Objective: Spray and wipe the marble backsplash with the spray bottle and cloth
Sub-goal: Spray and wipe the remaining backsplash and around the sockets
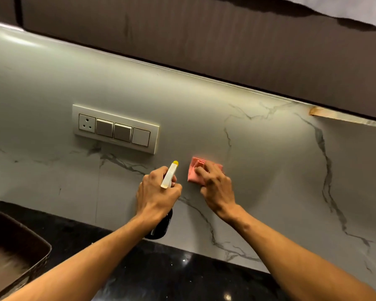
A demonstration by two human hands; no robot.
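Note:
The white marble backsplash point(269, 161) with grey veins fills the middle of the view. My left hand point(156, 192) grips a spray bottle point(170, 174); its white head with a yellow nozzle points up at the wall, and its dark body hangs below my fist. Just to the right, my right hand point(215, 183) presses a folded pink cloth point(194, 170) flat against the marble. The cloth's right part is hidden under my fingers.
A cream switch plate point(115, 128) with a socket and three switches sits on the wall, up and left of the bottle. Dark cabinets point(204, 35) overhang the backsplash. The black countertop point(161, 268) runs below, with a dark woven basket point(15, 250) at the left.

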